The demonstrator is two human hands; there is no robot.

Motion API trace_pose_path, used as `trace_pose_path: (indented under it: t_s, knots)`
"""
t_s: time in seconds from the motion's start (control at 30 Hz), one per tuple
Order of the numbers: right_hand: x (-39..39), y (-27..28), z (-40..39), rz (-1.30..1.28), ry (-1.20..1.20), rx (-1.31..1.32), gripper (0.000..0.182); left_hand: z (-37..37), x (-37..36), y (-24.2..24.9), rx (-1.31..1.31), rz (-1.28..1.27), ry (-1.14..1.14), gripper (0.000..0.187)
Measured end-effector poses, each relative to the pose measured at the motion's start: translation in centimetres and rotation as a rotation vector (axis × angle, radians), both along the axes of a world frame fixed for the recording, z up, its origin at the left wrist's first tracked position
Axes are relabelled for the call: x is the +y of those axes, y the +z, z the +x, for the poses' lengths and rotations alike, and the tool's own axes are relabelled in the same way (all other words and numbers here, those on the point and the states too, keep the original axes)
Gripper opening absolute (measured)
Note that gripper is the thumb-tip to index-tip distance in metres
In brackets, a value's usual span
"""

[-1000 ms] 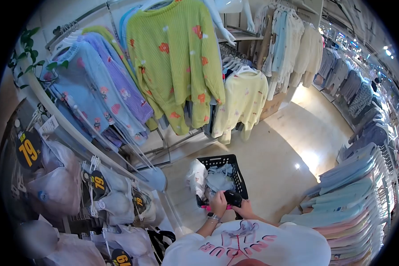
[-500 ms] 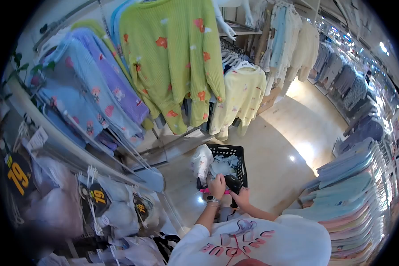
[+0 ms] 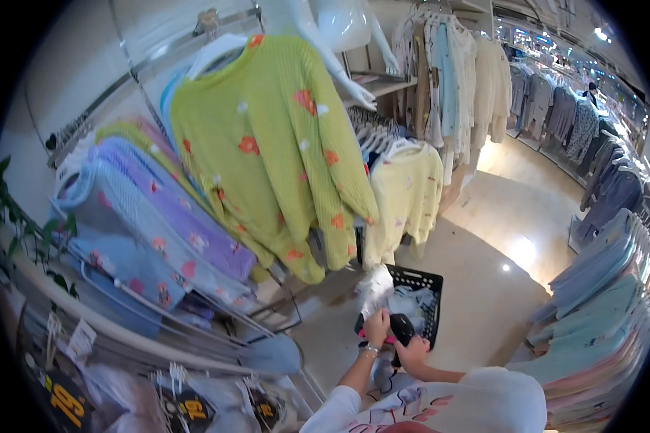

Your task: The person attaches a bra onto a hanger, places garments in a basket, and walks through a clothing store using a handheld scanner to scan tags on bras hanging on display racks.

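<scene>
A black shopping basket (image 3: 431, 303) with a pink handle bar (image 3: 391, 339) stands in front of me, low in the head view. My left hand (image 3: 376, 328) is closed in a fist around the left part of the bar. At its right end, my right hand (image 3: 413, 352) is closed on the bar too, against a rounded black object (image 3: 401, 328) whose kind I cannot make out. Folded pale cloth (image 3: 413, 297) lies in the basket. A shiny whitish bundle (image 3: 374, 289) sits at its left side, above my left hand.
A green sweater (image 3: 267, 159) hangs ahead, beside a pale yellow top (image 3: 404, 198). Blue and purple knitwear (image 3: 188, 209) hangs on the left, above bras with price signs (image 3: 66, 404). Pastel garments (image 3: 592, 325) line the right, along a lit floor aisle (image 3: 509, 224). White mannequin arms (image 3: 347, 76) reach down.
My view has shifted, so the basket and both hands now appear lower and farther right. Both hands keep their hold. More of the wall and mannequin shows above the sweaters.
</scene>
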State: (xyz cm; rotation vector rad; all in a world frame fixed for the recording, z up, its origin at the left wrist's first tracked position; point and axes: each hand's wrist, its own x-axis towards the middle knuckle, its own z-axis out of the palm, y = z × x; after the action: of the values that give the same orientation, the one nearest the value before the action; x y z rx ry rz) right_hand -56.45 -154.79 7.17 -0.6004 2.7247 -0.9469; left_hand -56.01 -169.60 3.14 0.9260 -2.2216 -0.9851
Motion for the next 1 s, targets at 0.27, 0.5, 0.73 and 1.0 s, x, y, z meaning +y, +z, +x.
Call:
trace_pose_path:
  t_s: [0.27,0.5,0.73,1.0]
  knots:
    - [-5.0,-1.4,-3.1,-0.006,-0.236,0.094,0.042,-5.8,-4.7,1.2,-0.126,0.09,-0.197,0.033]
    - [-7.8,0.2,-7.3,-0.103,-0.298,0.033,0.038,-11.7,-7.5,1.4,-0.062,0.091,-0.393,0.036]
    - [-8.8,1.2,-11.8,-0.085,-0.346,-0.142,0.048,-18.0,-8.4,0.2,-0.104,-0.031,-0.476,0.037]
    - [-9.9,-0.4,-16.4,-0.129,-0.501,-0.093,0.055,-24.6,-8.6,3.3,-0.066,-0.037,-0.607,0.033]
